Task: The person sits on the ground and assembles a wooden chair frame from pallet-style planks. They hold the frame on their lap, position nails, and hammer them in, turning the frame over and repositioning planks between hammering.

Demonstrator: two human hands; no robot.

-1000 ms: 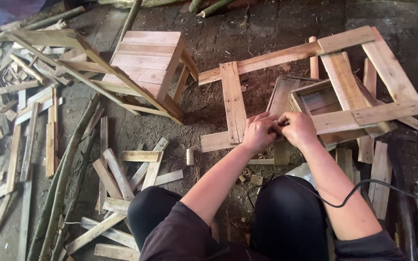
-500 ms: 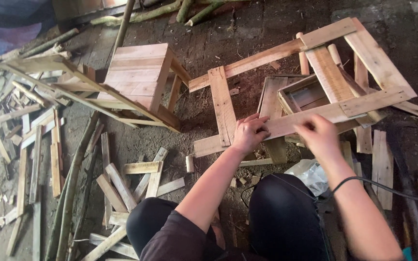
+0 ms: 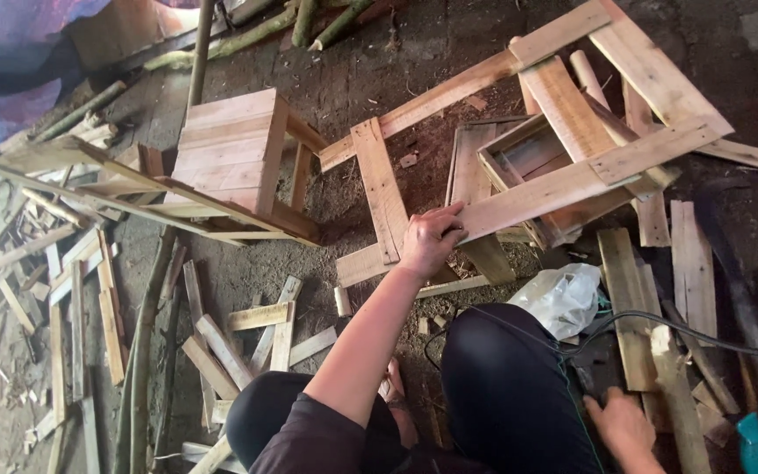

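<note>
Slat frame (image 3: 519, 132) of pale pallet wood, lying flat on the dirt floor (image 3: 344, 202) ahead of my knees, over a shallow wooden box (image 3: 528, 158); my left hand (image 3: 430, 239) rests on the near rail where it meets the upright slat (image 3: 381, 189), fingers curled over the edge and pressing down, not fully clamped around it; my right hand (image 3: 626, 427) is low beside my right knee among loose boards (image 3: 629, 290), near a black cable (image 3: 686, 329) and a crumpled white plastic bag (image 3: 563, 297); whether it grasps anything I cannot tell, the fingers being partly out of view.

Risks, as I judge them: with one hand alone steadying it, the frame may pivot or slide on the box beneath; rough sawn edges may drive splinters into my bare fingers; the cable crossing my lap may snag on my knee or on a board.

Compared with half a second ago: my right hand has left the rail and dropped to the boards; my left hand stays at the joint; the view has tipped down slightly.
</note>
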